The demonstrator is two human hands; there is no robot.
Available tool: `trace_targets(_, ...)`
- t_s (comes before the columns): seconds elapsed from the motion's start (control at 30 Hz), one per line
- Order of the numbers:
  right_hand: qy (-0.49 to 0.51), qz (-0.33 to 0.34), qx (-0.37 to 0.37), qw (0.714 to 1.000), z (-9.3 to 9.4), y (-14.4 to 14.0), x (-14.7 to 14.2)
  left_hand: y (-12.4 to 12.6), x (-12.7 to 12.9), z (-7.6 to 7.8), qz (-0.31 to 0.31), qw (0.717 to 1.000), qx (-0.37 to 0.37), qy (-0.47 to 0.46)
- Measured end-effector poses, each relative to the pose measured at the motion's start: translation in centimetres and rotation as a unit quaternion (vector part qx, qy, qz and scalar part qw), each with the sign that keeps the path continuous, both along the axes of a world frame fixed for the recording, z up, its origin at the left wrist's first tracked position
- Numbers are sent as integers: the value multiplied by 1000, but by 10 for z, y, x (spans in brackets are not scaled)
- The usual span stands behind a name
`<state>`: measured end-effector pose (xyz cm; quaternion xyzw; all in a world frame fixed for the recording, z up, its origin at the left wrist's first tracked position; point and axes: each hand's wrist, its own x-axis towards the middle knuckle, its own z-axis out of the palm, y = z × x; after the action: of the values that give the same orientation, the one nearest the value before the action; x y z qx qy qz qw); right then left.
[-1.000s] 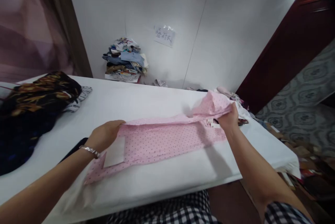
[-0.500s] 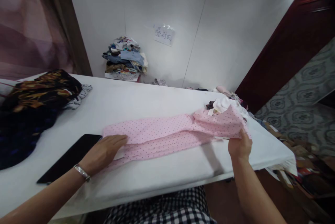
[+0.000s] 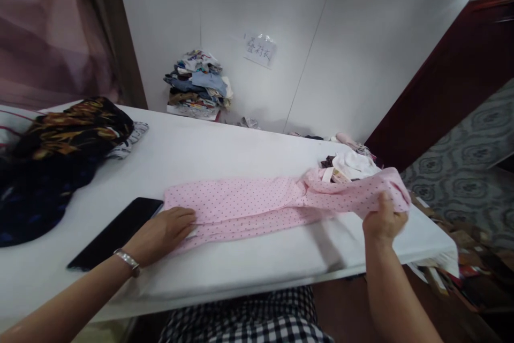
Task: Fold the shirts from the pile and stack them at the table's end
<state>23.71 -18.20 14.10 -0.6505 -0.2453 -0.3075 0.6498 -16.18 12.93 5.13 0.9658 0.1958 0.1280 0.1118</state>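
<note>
The pink dotted cloth [image 3: 257, 205] lies folded into a long band across the near middle of the white tabletop [image 3: 225, 155]. Your left hand [image 3: 164, 230] rests flat on its left end, fingers together. Your right hand [image 3: 383, 220] grips the right end and lifts it just off the tabletop's right edge. A black phone [image 3: 116, 233] lies just left of your left hand. Dark patterned clothes [image 3: 52, 155] sit at far left, and a stack of folded clothes [image 3: 198, 83] stands against the far wall.
</note>
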Motion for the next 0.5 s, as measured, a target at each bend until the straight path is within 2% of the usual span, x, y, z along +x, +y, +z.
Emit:
trace_targets(0.07,-44,-25,44,998,9,11,1,-1,3,8,5,999,-32,-8)
trace_targets(0.1,-79,-14,59,995,16,20,-2,-2,5,13,12,999,-50,-13)
trace_targets(0.13,-121,19,43,992,24,32,-7,-4,8,19,26,997,-72,-21)
trace_targets(0.2,-208,124,-55,969,37,59,-29,-8,17,33,74,987,-135,-47)
trace_targets(0.23,-235,190,-149,941,41,73,-44,-11,23,39,98,976,-180,-67)
trace_targets(0.27,-271,265,-241,894,43,88,-60,-15,29,45,113,960,-240,-90)
trace_targets(0.3,-282,329,-349,831,41,102,-77,-19,36,50,120,935,-312,-118)
trace_targets(0.33,-296,389,-433,757,38,114,-92,-24,42,53,118,901,-392,-146)
trace_targets(0.37,-303,454,-494,677,32,125,-103,-28,48,56,112,858,-471,-169)
trace_targets(0.4,-283,509,-539,609,25,134,-110,-32,53,56,108,812,-543,-186)
trace_targets(0.43,-245,551,-566,563,18,141,-111,-34,56,55,109,766,-602,-197)
trace_targets(0.47,-193,569,-580,550,12,147,-105,-36,58,53,118,729,-644,-201)
trace_targets(0.5,-135,560,-586,571,7,151,-93,-36,58,50,133,703,-670,-199)
